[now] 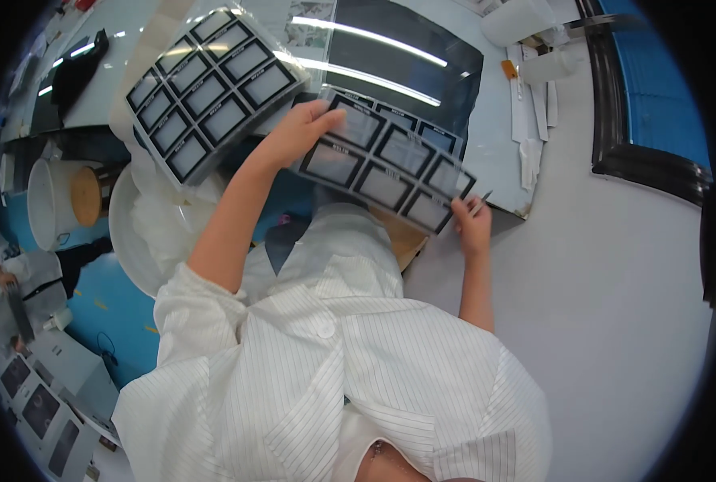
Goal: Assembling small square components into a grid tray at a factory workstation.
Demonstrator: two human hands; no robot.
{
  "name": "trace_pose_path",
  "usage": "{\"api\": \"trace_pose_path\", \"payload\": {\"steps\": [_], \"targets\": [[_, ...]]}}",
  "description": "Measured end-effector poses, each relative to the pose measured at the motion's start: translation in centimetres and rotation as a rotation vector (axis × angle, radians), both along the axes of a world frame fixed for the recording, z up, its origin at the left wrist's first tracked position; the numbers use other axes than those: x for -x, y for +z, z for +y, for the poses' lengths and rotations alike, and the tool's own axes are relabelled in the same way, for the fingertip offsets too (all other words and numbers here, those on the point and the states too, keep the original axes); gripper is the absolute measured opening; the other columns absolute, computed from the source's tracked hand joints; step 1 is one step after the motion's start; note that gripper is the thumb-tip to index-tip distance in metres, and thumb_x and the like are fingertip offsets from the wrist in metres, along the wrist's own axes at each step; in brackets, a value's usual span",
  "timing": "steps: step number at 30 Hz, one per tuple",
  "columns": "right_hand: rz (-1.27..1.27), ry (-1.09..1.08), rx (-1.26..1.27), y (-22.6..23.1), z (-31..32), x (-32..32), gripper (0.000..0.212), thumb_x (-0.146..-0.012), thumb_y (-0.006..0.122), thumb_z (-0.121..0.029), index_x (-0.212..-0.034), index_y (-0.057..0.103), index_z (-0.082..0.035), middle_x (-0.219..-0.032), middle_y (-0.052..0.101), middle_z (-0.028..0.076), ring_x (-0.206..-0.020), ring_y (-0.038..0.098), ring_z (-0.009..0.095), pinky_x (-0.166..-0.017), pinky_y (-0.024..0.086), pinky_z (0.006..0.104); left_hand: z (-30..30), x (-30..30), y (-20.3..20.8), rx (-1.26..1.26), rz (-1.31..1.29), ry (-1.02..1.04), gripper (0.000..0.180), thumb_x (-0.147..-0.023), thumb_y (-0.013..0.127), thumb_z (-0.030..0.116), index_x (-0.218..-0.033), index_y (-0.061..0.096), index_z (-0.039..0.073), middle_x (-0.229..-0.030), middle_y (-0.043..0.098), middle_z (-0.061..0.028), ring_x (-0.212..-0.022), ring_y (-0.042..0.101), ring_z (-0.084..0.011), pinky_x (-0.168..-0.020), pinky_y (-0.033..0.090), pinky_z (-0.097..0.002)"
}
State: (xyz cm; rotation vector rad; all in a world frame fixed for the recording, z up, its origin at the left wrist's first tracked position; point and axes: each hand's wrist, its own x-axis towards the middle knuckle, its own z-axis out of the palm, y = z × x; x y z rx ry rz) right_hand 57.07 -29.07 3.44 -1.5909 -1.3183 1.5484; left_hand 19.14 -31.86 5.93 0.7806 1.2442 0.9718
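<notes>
Between my hands is a clear sheet [390, 170] with rows of black-framed rectangular windows, tilted above the front edge of the table. My left hand [305, 132] grips its upper left part, thumb on top. At its lower right corner my right hand [472, 223] is closed on the edge. A slim, dark-tipped tool [479, 206] also sticks out from the right fingers; its exact kind is not clear. A stack of similar sheets [213, 95] lies to the left of my left hand. Beyond the held sheet is a dark glossy mat [410, 52] reflecting the ceiling lights.
White containers [546, 66] stand at the table's far right, near white paper strips [526, 120]. White tubs [48, 201] stand on the blue floor at left, one with crumpled clear film [161, 229]. Another person [20, 277] is at far left, above white boxes [61, 369].
</notes>
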Motion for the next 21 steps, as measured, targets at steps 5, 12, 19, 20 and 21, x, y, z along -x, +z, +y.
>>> {"api": "trace_pose_path", "payload": {"steps": [5,12,19,20,21], "targets": [[-0.475,0.178,-0.147,-0.2,7.6,2.3,0.034,-0.075,0.08,-0.031,-0.081,0.059,-0.004,-0.065,0.054,0.0,-0.052,0.051,0.009,-0.046,0.037,0.0242,3.5,-0.9,-2.9,-0.039,1.383,0.033,0.038,-0.089,0.063,0.039,-0.092,0.055,0.002,-0.08,0.064,-0.0133,-0.07,0.065,-0.0273,-0.062,0.054,-0.0413],[-0.433,-0.026,-0.015,-2.2,5.3,2.1,0.055,-0.077,0.077,-0.038,-0.106,0.059,0.005,-0.078,0.059,0.006,-0.061,0.058,0.013,-0.042,0.048,0.0287,-0.5,-3.8,-5.5,0.108,1.081,0.297,0.054,-0.082,0.07,0.033,-0.116,0.048,-0.003,-0.115,0.054,-0.0243,-0.111,0.05,-0.0432,-0.091,0.044,-0.0508],[-0.382,0.114,0.012,-3.2,6.5,2.8,0.037,-0.08,0.076,-0.036,-0.083,0.065,-0.001,-0.063,0.052,-0.002,-0.056,0.048,0.008,-0.042,0.035,0.026,1.0,-3.3,-5.8,0.162,1.015,0.31,0.049,-0.075,0.078,0.033,-0.104,0.052,0.002,-0.109,0.053,-0.0227,-0.104,0.05,-0.0419,-0.086,0.044,-0.0476],[-0.378,0.114,0.008,-3.2,6.5,2.8,0.037,-0.08,0.076,-0.036,-0.083,0.065,-0.001,-0.063,0.052,-0.002,-0.056,0.048,0.008,-0.042,0.035,0.026,1.0,-3.8,-5.4,0.127,1.027,0.335,0.048,-0.076,0.077,0.029,-0.105,0.05,0.002,-0.109,0.053,-0.0249,-0.104,0.051,-0.0425,-0.087,0.044,-0.048],[-0.349,0.117,0.017,-2.1,6.5,3.4,0.034,-0.081,0.075,-0.034,-0.081,0.064,-0.002,-0.063,0.052,-0.002,-0.057,0.048,0.008,-0.044,0.037,0.0262,0.8,-4.0,-5.2,0.095,1.043,0.365,0.048,-0.077,0.077,0.026,-0.106,0.048,0.001,-0.109,0.053,-0.0271,-0.105,0.051,-0.043,-0.087,0.044,-0.0485]]}}
